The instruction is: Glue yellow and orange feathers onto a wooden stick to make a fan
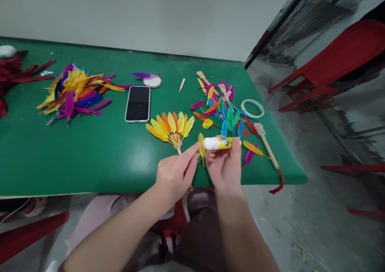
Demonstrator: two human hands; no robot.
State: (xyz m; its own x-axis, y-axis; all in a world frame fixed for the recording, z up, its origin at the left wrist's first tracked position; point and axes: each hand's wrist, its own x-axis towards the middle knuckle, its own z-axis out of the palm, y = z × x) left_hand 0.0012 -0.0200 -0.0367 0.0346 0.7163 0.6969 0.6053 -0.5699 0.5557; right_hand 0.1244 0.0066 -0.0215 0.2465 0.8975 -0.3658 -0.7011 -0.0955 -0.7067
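the right hand [224, 168] held the glue stick [221, 143] by its hard, smooth middle. the left hand [177, 170] pinched a yellow feather [201, 148] beside it, over the tabletop [129, 156]. the feather looked light and bendy, best held by its stem.

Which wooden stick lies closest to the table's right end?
The wooden stick with red ribbon, nearer you than the white ring; the others lie farther left.

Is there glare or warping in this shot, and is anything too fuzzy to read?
Head view: a pale sheen on the green tabletop; faint reflection on the phone; the red chair near the edge looks stretched, likely lens distortion; small print on the glue stick is too soft to read.
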